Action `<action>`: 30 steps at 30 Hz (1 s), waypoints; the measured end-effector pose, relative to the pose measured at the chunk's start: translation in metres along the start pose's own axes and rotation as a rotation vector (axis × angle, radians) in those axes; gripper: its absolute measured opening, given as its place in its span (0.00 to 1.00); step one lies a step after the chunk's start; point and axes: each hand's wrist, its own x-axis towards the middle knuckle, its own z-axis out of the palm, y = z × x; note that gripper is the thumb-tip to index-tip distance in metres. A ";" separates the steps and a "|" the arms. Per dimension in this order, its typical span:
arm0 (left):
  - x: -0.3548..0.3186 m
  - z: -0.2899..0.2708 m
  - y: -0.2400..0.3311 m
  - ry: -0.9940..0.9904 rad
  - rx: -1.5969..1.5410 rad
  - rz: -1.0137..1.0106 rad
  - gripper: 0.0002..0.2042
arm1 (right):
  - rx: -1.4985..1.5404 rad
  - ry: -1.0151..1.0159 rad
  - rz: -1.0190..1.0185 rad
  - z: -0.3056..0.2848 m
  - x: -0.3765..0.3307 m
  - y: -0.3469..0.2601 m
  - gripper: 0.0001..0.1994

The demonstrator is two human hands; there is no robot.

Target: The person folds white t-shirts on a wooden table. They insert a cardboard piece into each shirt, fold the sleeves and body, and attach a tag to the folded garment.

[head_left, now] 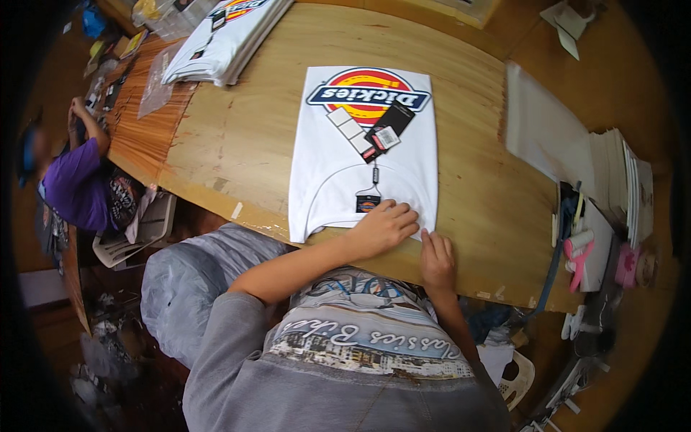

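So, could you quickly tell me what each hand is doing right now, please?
Left hand: open, flat on the folded white T-shirt.
Right hand: open, holding nothing, at the shirt's near corner.

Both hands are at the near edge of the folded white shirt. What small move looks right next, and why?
Probably smoothing outward: the left hand lies flat on the folded white shirt by the collar, and the right hand touches its near corner.

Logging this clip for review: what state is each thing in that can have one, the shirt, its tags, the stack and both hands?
White T-shirt: folded, flat on the wooden table, print up.
Hang tags: attached by a string, lying on the shirt.
Stack of folded shirts: piled at the far left corner.
Left hand: flat on the shirt's near edge.
Right hand: resting at the shirt's near right corner, holding nothing.
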 end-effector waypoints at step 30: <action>-0.123 -0.055 -0.016 0.621 -1.442 -1.155 0.34 | 0.877 0.116 0.597 0.021 0.054 0.018 0.19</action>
